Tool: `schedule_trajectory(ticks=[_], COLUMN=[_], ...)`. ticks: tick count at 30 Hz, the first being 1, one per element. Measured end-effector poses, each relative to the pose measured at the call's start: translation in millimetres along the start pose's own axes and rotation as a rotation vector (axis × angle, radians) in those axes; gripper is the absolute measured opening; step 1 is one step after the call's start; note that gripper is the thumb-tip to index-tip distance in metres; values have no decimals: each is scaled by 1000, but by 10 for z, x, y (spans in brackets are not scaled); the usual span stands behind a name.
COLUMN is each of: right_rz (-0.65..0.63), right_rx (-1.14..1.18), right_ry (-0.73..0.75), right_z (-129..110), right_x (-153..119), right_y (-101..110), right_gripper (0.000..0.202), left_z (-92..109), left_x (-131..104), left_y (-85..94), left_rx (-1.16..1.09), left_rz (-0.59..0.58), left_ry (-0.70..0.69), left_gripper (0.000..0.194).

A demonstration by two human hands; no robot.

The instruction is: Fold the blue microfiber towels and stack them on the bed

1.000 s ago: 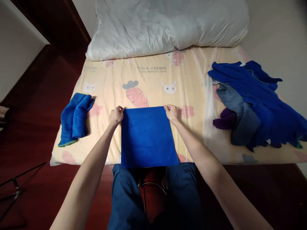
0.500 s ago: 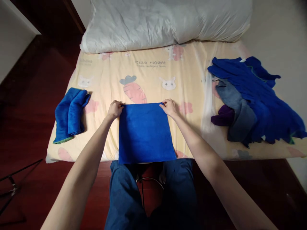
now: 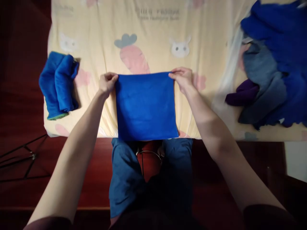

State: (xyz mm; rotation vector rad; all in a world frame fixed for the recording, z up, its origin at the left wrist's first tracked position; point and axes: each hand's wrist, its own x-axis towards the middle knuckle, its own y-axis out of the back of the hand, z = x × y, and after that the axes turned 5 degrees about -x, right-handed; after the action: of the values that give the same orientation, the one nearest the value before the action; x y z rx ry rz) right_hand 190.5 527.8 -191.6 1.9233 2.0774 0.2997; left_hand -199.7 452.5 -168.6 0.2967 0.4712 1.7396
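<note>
Pinching far corners of blue cloth: left hand and right hand, fingertips closed. Judged light, soft, limp, unbreakable; corners best hold, keeping edge taut.

One camera sits on the person's head. It looks forward and steeply down at the bed, from above the person's own lap. The arms come in from the two bottom corners and reach up to the left hand and the right hand, near enough for the thumbs to show. The flat blue cloth is close to the middle of the view. Under it, the jeans are seen from high up, with the dark red floor around them. The view is wide. The folded blue cloth fits inside at left, but the right edge cuts the heap of cloths. The top edge cuts off the far part of the bed.
</note>
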Motion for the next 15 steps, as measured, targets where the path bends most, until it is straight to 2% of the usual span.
schedule_trajectory(ticks=[3, 6, 8, 9, 11, 13, 15], right_rz=[72, 101, 87, 34, -172, -432, -501], right_rx=[-26, -55, -102, -131, -193, -269, -364], right_ry=[25, 46, 21, 10, 8, 6, 21], right_z=[111, 246, 301, 310, 289, 231, 147], right_x=[281, 685, 776, 710, 320, -344, -1078], right_y=[18, -17, -32, -23, 33, 120, 186], right_gripper=[31, 41, 45, 43, 39, 35, 36], left_z=[26, 48, 13, -21, -116, -210, -262], left_x=[265, 532, 568, 520, 290, -76, -483], left_y=[-57, -163, -239, -267, -293, -287, -281], left_rx=[132, 256, 321, 350, 392, 405, 400], left_rz=[-12, 61, 91, 75, -12, -122, -204], left_ry=[-31, -134, -174, -187, -207, -228, -243], left_gripper=[62, 82, 84, 81, 74, 68, 61])
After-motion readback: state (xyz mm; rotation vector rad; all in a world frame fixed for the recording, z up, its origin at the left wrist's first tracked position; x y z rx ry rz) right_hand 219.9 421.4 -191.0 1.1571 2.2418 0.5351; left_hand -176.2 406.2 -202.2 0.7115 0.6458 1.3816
